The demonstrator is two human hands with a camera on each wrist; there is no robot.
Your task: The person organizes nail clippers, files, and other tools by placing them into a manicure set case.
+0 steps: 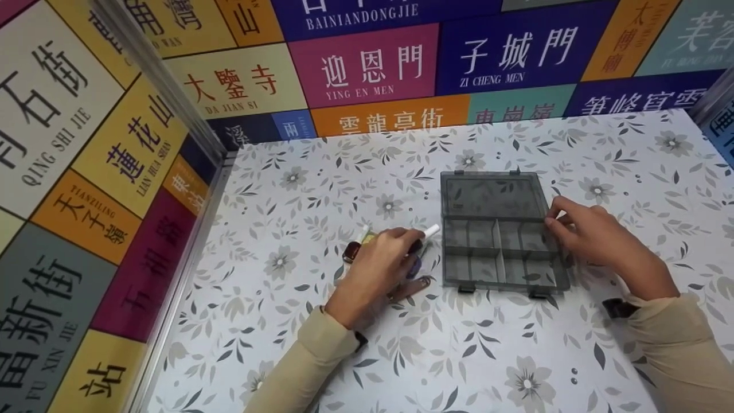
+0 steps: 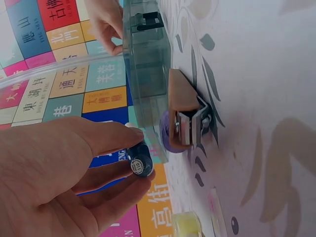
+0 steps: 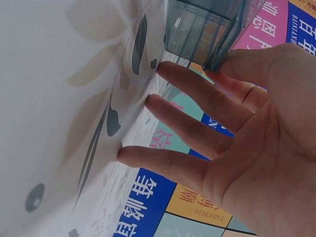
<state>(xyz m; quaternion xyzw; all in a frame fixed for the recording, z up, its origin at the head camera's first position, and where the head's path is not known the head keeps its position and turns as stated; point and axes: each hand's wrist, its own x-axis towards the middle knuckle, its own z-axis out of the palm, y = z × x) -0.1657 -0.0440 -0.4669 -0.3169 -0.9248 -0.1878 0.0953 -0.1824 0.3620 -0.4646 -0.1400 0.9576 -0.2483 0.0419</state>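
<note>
1. The left hand (image 1: 375, 261) pinched a small dark bottle (image 2: 141, 160) near the middle of the counter (image 1: 436, 355).
2. The right hand (image 1: 599, 238) pinched the right side of the compartment box (image 1: 493, 195), which lay toward the counter's far edge.
3. Taking up the bottle seemed the step in hand; the next move likely called for a sure pinch and a steadied box.

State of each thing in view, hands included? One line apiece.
Storage box, open, lid folded back
Small bottle, white cap on, held
Left hand, gripping the small bottle
Right hand, pinching the storage box's edge
Brown-and-metal item, on the tabletop, open or shut unclear
Dark red item, partly hidden
Purple item, partly hidden
</note>
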